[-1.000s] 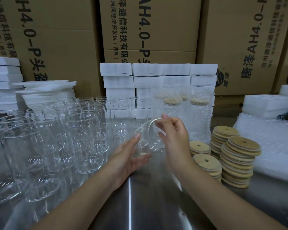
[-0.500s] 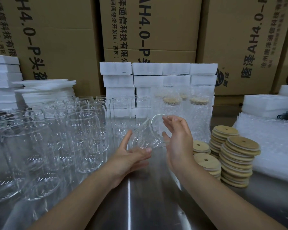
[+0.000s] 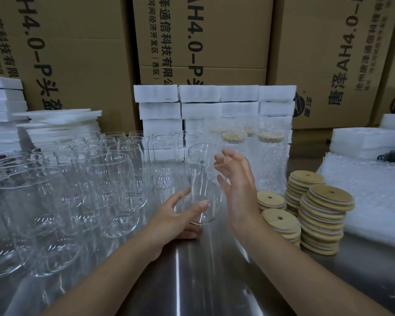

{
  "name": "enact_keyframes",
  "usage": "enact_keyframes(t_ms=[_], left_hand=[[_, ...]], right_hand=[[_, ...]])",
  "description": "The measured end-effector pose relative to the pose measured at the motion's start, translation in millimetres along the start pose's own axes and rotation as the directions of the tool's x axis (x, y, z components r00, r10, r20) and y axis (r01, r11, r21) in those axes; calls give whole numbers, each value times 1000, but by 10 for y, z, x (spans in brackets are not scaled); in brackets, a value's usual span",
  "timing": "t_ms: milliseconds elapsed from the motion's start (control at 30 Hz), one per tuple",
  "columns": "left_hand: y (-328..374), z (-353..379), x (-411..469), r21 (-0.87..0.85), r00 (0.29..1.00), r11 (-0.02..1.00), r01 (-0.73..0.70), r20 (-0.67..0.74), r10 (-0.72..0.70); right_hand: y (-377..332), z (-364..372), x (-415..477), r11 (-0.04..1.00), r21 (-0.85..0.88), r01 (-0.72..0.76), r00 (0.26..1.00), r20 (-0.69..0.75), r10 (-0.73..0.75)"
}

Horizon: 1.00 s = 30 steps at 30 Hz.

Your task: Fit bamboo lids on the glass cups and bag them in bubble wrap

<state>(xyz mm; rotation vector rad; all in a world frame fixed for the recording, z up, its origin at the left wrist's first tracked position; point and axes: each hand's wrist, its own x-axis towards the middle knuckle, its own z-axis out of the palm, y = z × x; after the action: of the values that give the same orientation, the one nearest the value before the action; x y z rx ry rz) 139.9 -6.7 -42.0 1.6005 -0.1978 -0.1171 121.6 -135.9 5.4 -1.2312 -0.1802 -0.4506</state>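
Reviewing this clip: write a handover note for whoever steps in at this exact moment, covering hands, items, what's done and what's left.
Left hand: grips a clear glass cup near its base, roughly upright, no lid on it.
Right hand: open beside the cup's upper part, holding nothing.
Round bamboo lids: stacked to the right on the steel table; white bubble-wrap bags piled beyond them.
Done: several lidded cups in bubble wrap stand at the back.
Left: lid and bag the held cup, then the many bare glass cups on the left.
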Motion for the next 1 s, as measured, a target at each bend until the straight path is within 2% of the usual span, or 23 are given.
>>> enact_keyframes(t_ms=[133,267,533,600,767,867,1000], left_hand=[[19,1,-29,100,996,995,-5,91,-4],[67,20,-82,96,991,995,14,133,-27],[24,29,-51,-119,988,990,72,147,-54],[36,26,-26,-180,988,978,111,125,-89],[78,-12,24,-239,973,956,171,196,-125],[73,-47,40,-308,961,921,239,208,-180],[77,-82,25,-447,952,854,268,258,-164]], right_hand=[[34,25,-42,987,-135,83,996,48,-77],[60,39,-63,983,-160,90,994,71,-80],[95,57,-40,974,-225,-24,999,20,29],[102,56,-45,972,-235,-30,998,45,42],[158,80,-108,943,-331,40,991,133,5],[189,81,-143,932,-356,59,979,203,15],[188,80,-156,926,-362,108,954,299,6]])
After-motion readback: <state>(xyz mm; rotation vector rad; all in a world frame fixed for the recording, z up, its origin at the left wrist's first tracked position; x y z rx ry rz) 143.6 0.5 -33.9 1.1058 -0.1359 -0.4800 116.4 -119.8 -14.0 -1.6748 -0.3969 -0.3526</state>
